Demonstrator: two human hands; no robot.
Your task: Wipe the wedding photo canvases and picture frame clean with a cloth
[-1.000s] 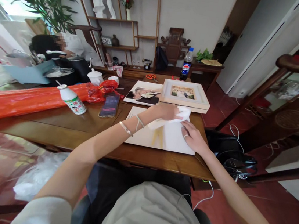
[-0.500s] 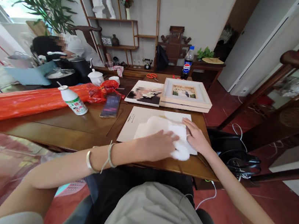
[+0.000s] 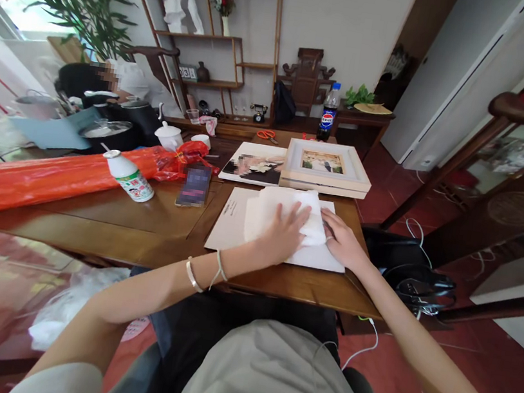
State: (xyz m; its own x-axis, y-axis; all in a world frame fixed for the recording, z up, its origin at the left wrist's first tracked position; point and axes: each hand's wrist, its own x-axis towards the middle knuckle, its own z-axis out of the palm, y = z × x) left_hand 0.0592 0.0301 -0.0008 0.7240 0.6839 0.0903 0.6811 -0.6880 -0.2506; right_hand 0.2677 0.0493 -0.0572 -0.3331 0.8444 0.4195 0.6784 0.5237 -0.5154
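Observation:
My left hand (image 3: 285, 233) lies flat on a folded white cloth (image 3: 263, 209), its fingers spread over the top. Under the cloth is a pale flat board (image 3: 224, 227) with small print near its left side, lying at the table's front edge. My right hand (image 3: 342, 239) rests on the board's right end with its fingers stretched out, close beside the cloth. Just behind the board lie a picture panel (image 3: 251, 164) and a white-framed photo (image 3: 356, 167); the framed one sits on another pale frame.
To the left on the wooden table (image 3: 160, 228) are a phone (image 3: 194, 185), a white bottle (image 3: 128, 176) and a long red plastic-wrapped bundle (image 3: 50, 176). Orange-handled pliers (image 3: 266, 135) and a cola bottle (image 3: 328, 115) stand farther back. Another person (image 3: 136, 84) is at the far left.
My left hand and the cloth have moved away from me, up the board from its front edge. The left fingers are now more spread. My right hand has stayed in place.

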